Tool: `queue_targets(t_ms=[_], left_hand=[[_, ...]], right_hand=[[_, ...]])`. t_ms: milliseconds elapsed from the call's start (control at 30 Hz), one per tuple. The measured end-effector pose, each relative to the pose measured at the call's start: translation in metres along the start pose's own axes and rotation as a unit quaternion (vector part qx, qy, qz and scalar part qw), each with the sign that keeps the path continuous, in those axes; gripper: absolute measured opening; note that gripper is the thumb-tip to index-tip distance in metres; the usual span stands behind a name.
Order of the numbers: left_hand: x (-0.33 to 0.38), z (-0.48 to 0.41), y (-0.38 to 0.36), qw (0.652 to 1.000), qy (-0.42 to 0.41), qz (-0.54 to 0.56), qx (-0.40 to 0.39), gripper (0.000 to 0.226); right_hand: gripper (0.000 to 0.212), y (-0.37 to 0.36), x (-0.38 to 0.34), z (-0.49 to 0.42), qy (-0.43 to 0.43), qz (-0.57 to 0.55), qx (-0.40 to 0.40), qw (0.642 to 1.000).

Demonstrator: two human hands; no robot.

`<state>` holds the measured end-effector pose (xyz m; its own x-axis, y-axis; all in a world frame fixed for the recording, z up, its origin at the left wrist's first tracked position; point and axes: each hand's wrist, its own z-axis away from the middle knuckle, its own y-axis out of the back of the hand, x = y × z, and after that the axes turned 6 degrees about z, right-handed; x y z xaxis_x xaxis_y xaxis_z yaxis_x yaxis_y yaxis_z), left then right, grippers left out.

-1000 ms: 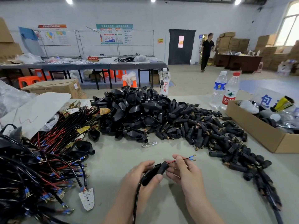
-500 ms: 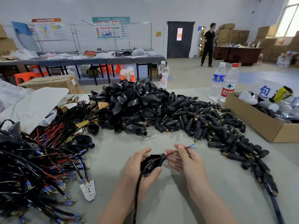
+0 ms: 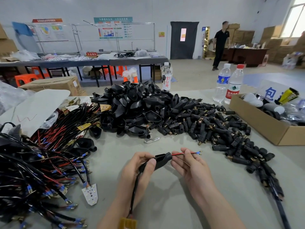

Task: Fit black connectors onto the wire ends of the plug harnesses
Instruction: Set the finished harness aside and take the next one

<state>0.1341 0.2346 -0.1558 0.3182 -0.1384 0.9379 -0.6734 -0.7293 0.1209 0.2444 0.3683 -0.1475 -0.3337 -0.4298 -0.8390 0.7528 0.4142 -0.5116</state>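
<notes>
The left hand (image 3: 140, 164) grips a black connector (image 3: 162, 160), thumb on top; the harness cable (image 3: 135, 187) hangs below it. The right hand (image 3: 189, 164) pinches the red wire (image 3: 179, 154) that comes out of the connector's narrow end. Behind them, on the table (image 3: 239, 187), lies a pile of black connectors (image 3: 206, 128).

Bright, even light; window (image 3: 295, 19) blown out by glare, straight lines bowing near it, shadows faint and soft.

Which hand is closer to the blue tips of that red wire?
Right. The right hand pinches the wire just short of the tips; the left hand grips the black cover farther back.
</notes>
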Motion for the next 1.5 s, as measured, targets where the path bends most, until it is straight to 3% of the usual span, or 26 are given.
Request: queue_targets(t_ms=[233, 333, 500, 667, 967, 1167, 1333, 1500], left_hand=[[0.005, -0.008, 0.007, 0.980, 0.119, 0.151, 0.045, 0.018], [0.004, -0.009, 0.009, 0.974, 0.141, 0.167, 0.052, 0.021], [0.000, -0.008, 0.010, 0.985, 0.138, 0.094, 0.033, 0.033], [-0.001, -0.009, 0.010, 0.986, 0.134, 0.095, 0.019, 0.025], [-0.003, -0.013, 0.013, 0.955, 0.158, 0.247, 0.031, 0.046], [-0.007, -0.016, 0.020, 0.936, 0.171, 0.307, 0.023, 0.039], [-0.002, -0.014, 0.019, 0.916, 0.210, 0.342, 0.026, 0.064], [0.002, -0.010, 0.024, 0.879, 0.235, 0.412, -0.040, 0.062]], right_hand=[[0.018, -0.002, -0.005, -0.002, -0.014, -0.123, 0.031, 0.992], [0.016, -0.008, -0.003, 0.002, -0.031, -0.139, 0.012, 0.990], [0.016, -0.025, 0.014, 0.015, -0.078, -0.059, -0.063, 0.993], [0.018, -0.030, 0.022, 0.022, -0.053, 0.021, -0.111, 0.992], [0.021, -0.015, 0.011, 0.010, 0.020, 0.022, -0.018, 0.999], [0.018, -0.009, 0.009, 0.005, 0.033, 0.012, 0.022, 0.999], [0.017, -0.008, 0.007, 0.006, 0.038, 0.014, 0.036, 0.999], [0.017, -0.005, 0.007, 0.005, 0.043, 0.019, 0.055, 0.997]])
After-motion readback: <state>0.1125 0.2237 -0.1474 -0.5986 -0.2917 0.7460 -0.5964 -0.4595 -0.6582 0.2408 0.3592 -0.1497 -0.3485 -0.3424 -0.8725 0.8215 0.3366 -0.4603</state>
